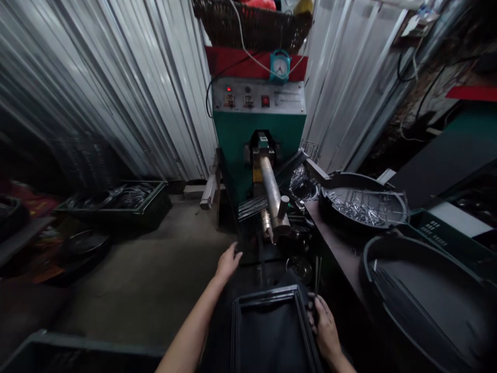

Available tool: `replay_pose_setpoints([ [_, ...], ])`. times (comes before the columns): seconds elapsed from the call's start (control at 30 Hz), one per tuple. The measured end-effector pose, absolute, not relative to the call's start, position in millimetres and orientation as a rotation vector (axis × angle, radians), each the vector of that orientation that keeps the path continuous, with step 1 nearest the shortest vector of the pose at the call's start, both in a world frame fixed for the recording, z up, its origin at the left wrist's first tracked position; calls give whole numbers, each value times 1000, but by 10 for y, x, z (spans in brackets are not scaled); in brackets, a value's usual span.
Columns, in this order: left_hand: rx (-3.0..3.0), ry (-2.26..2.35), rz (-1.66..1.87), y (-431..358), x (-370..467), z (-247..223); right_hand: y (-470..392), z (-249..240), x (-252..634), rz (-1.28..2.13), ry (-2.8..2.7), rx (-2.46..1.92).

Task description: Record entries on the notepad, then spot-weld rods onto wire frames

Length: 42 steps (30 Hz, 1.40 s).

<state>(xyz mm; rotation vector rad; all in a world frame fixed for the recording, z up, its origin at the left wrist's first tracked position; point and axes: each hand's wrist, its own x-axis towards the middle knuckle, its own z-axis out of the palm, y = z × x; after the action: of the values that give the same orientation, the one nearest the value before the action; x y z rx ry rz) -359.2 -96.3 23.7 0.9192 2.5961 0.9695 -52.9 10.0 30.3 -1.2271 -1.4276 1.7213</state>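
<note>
My right hand (325, 325) is closed around a few thin metal rods (317, 274), which stick up above the fingers. Right beside it, a stack of rectangular wire frames (267, 295) lies at my lap, over dark cloth. My left hand (228, 263) is held out left of the machine's lower arm, its thumb and forefinger apart and nothing visible between them. In front of both hands stands a green machine (233, 134), with a thick metal arm (272, 189) pointing toward me and a short copper-coloured electrode (266, 220) under its end.
On the right bench (330, 230) stand a round pan (404, 207) of short metal pieces and a larger black basin (367, 264) holding thin rods. A crate (149, 204) of wire parts is at left. A clock (280, 67) hangs on the machine below a wicker basket (252, 26).
</note>
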Motion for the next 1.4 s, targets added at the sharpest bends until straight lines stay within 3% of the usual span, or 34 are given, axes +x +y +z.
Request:
replay_pose_setpoints([
  [0.2, 964, 2495, 654, -1670, -2722, 545, 80, 363, -600, 2011, -1281, -1148],
  [0.37, 924, 2584, 553, -1798, -2371, 540, 95, 342, -606, 2144, -1060, -1041],
  [0.8, 1027, 2778, 830, -1847, -2185, 487, 239, 607, -246, 2173, -947, -928],
  [0.97, 903, 2607, 1184, -1828, -2124, 620, 236, 664, -181, 1821, -1278, -939],
  [1.1, 546, 2055, 1678, -1809, -2043, 664, 180, 409, -107, 1329, -1749, -977],
  [1.2, 172, 1702, 1882, -1815, -2068, 643, 205, 284, -48, 1169, -2057, -939],
  [1.4, 81, 1562, 1907, -1731, -2340, 760, 184, 942, -156, 1042, -2295, -624],
])
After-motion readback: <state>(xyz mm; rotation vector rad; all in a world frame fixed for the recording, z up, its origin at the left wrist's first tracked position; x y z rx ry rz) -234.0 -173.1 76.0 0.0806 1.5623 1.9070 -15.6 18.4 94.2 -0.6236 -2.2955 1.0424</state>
